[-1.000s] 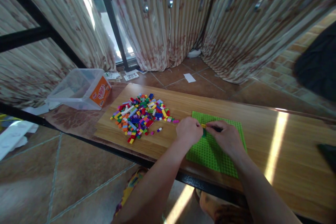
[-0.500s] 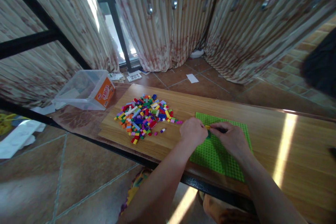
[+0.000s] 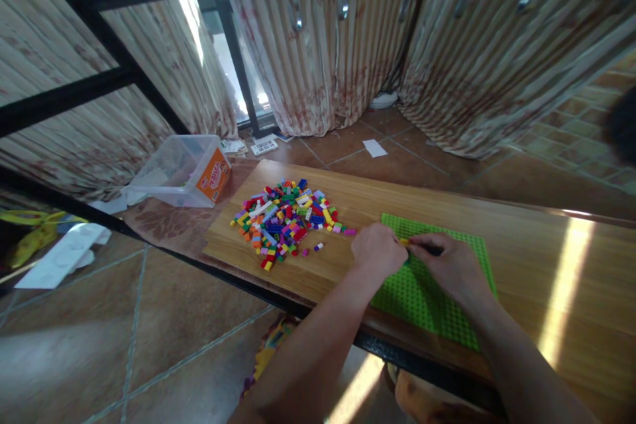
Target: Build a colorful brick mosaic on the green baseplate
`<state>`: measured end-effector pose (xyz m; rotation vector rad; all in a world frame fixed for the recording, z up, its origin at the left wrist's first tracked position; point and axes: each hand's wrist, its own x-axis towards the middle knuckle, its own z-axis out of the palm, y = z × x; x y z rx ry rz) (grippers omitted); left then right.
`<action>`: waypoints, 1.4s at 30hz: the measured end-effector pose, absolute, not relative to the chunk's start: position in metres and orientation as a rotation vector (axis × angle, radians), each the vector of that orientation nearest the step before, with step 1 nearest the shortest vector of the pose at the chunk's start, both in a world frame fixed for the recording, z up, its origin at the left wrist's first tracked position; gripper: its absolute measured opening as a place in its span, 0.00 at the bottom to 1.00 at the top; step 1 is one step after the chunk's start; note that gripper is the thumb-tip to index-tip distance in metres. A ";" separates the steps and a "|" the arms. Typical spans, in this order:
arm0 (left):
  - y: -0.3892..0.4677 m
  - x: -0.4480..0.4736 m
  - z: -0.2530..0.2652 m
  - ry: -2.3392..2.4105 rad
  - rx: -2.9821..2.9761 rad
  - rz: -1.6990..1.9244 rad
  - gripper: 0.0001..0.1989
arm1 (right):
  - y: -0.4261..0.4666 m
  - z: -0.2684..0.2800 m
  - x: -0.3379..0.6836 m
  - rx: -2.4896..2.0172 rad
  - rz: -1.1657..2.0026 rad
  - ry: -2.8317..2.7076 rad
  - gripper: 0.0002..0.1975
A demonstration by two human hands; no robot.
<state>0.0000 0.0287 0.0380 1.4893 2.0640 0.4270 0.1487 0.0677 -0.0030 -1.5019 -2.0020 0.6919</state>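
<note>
A yellow toy building brick (image 3: 404, 242) shows between my two hands, over the upper left part of a green studded baseplate (image 3: 432, 301). My right hand (image 3: 451, 264) pinches it from the right with thumb and fingertips. From the other side my left hand (image 3: 378, 249) meets it, fingers curled closed; the back of the hand hides what they grip. A small dark green patch shows below the yellow brick, mostly covered by the left hand.
Left of the baseplate, a pile of mixed bricks (image 3: 283, 215) lies on the wooden board (image 3: 338, 265), with a few loose ones nearby. Beyond the pile stands a clear plastic box (image 3: 173, 192) with an orange label. A black metal table edge (image 3: 377, 344) runs below my forearms.
The whole view has shifted slightly, so things appear farther right. Both hands stay together at the yellow brick over the baseplate, with little visible change in their grip.
</note>
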 end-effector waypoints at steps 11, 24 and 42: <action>0.022 0.002 0.035 2.075 1.522 0.524 0.13 | 0.072 -0.010 0.154 -1.478 0.749 -2.029 0.16; 0.026 -0.042 0.038 2.230 1.565 0.831 0.11 | 0.069 -0.010 0.158 -1.501 0.690 -2.059 0.19; 0.025 -0.134 0.035 2.842 1.423 0.863 0.16 | 0.071 -0.015 0.159 -1.456 0.552 -2.129 0.19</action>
